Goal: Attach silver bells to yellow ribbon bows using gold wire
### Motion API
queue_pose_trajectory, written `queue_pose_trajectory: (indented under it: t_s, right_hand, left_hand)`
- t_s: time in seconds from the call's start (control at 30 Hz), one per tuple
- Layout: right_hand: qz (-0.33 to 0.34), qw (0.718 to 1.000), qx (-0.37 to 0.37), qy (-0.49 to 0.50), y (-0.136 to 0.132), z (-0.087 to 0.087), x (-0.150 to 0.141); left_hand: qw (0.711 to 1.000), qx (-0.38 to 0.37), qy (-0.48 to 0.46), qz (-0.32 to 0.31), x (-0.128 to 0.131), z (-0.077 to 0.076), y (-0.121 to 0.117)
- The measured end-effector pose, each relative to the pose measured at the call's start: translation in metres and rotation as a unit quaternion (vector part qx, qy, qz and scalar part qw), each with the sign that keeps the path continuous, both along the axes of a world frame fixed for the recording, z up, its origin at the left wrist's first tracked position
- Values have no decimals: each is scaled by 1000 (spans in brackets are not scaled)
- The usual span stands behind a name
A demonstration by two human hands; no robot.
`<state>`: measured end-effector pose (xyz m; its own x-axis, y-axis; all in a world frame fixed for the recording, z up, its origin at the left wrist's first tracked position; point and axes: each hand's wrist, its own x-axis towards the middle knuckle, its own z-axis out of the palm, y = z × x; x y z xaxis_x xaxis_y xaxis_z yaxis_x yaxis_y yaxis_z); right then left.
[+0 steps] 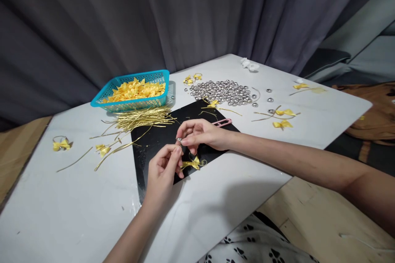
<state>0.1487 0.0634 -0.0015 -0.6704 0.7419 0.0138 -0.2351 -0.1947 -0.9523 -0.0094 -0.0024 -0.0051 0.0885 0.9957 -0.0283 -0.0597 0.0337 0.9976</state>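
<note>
Both of my hands meet above a black mat (145, 144). My right hand (202, 134) is closed in a pinch on a small shiny silver bead (179, 140). Just below it, my left hand (166, 162) has thumb and forefinger pressed together; what lies between them is too small to make out. A yellow ribbon bow (194, 163) with curled gold wire ends is beside my left fingertips, over the mat's near edge. Whether the left fingers touch the bow is unclear.
Behind the mat are a pile of silver beads (222, 92), a bundle of gold wire ties (145, 117) and a blue basket (132, 104) of yellow bows. A pink clip-like tool (222, 122) lies by my right wrist. Loose bows (282, 124) lie to the right.
</note>
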Motion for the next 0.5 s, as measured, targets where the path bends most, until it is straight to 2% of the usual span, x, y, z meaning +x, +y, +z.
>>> queue_pose_trajectory:
  t_s: [0.3,0.5]
  right_hand:
    - [18,999,36,-3,3,-8,2]
    - [28,999,-20,-2,2,-9,1]
  left_hand:
    - [1000,10,-5,-11,0,-1,-1]
    - [1000,0,-15,-20,0,-1,0]
